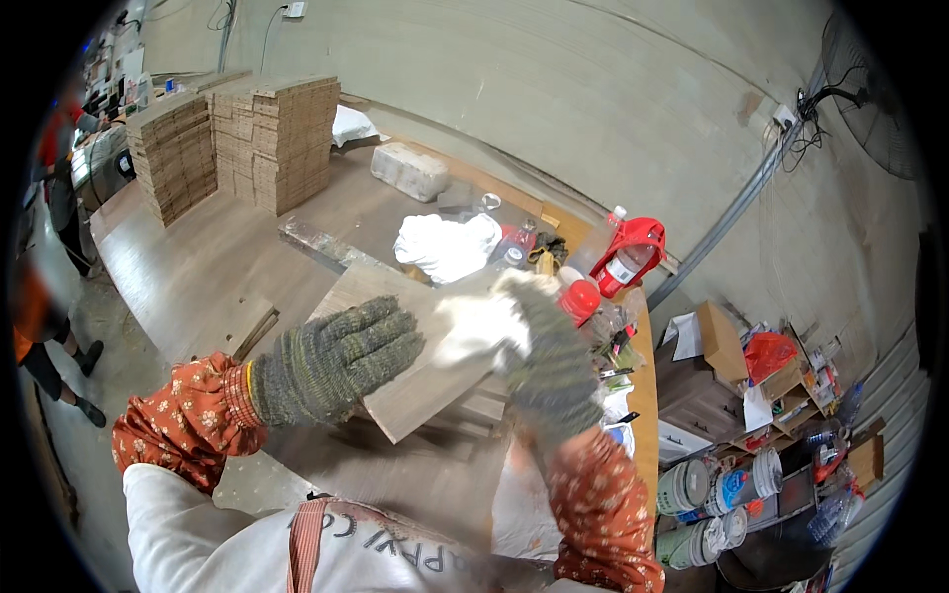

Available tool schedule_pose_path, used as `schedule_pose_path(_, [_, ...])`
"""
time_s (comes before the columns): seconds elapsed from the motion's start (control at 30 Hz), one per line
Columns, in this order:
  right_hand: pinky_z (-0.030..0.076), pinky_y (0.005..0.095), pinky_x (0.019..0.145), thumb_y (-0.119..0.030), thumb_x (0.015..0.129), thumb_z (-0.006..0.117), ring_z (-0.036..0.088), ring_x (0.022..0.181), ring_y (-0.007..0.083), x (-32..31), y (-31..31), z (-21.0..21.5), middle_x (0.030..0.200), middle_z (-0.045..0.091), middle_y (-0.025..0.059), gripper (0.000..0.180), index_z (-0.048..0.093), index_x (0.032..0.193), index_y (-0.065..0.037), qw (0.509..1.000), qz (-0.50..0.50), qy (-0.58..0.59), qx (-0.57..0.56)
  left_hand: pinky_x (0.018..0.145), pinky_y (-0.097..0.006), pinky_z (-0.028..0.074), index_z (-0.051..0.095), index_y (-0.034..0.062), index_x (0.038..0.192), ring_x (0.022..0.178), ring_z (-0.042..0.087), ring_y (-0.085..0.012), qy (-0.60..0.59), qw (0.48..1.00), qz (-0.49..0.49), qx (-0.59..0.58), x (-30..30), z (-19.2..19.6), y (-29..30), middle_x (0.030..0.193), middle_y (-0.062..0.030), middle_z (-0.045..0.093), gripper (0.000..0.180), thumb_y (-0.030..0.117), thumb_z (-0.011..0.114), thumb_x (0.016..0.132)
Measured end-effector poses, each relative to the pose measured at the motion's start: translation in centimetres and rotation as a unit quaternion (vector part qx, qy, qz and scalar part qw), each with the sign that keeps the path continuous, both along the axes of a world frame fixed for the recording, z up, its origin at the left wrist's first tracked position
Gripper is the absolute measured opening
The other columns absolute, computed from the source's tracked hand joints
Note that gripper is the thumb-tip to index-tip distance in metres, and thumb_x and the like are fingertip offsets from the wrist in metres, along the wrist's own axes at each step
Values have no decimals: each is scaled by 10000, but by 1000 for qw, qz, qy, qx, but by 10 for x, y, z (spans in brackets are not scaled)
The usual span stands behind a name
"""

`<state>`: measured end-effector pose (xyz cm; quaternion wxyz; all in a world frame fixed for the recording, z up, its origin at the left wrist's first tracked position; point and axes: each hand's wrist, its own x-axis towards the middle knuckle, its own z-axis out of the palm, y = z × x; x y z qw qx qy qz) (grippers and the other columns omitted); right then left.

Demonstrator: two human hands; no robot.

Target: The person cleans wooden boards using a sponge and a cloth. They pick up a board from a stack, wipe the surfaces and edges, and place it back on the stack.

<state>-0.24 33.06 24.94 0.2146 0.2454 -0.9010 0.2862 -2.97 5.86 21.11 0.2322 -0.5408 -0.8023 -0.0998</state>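
My left hand (pixel 336 360), in a dark grey-green knitted glove, lies flat with fingers stretched out on a wood-grain board (pixel 410 403). In my right hand (pixel 556 368), gloved alike and smeared by motion, is a white cloth (pixel 480 329), which is over the right part of the same board. Whether the cloth presses on the surface is hard to tell. More wood-grain boards (pixel 473 413) show beneath this one. Beyond it a second white cloth (pixel 447 245) lies crumpled on the table.
Tall stacks of boards (pixel 293 148) stand at the far left of the table (pixel 188 267). Bottles, a red-capped jar (pixel 580 300) and a red bag (pixel 641 237) crowd the right edge. Buckets (pixel 684 486) stand on the floor at right. A person (pixel 40 316) is at far left.
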Motion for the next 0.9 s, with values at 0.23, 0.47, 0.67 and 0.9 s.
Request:
schedule_pose_path(0.23, [377,421,1066,-173,824,636,498,1230,305,34,-23,-14,1340,512,149,597,453,1372,-23,984,63,105,130,1037,-452,409,450,20,1366,1293,449,-389,-35,995,-44,88,-10,-23,-5,1414,-202,443,708,274,664,741])
schedule_pose_path(0.47, [452,348,962,-212,845,665,543,1127,228,-9,54,-20,1216,539,138,495,492,1270,-25,969,-76,-81,-220,1068,-524,367,521,30,1310,1285,442,-424,7,999,-38,31,-7,-9,-2,1384,-218,462,608,251,640,756])
schedule_pose_path(0.67, [496,224,597,-116,909,579,607,716,127,7,85,5,907,627,75,202,546,1080,-12,909,-90,121,-388,1092,-534,309,511,64,1335,1309,395,-434,-38,998,33,27,28,29,5,1394,-234,434,757,555,650,776])
schedule_pose_path(0.9, [472,429,895,-304,806,717,615,973,249,6,-36,56,1135,615,143,559,539,1261,-31,987,92,122,-41,1011,-500,393,572,54,1246,1201,505,-376,77,968,16,238,-33,-43,31,1284,-216,523,473,359,558,885])
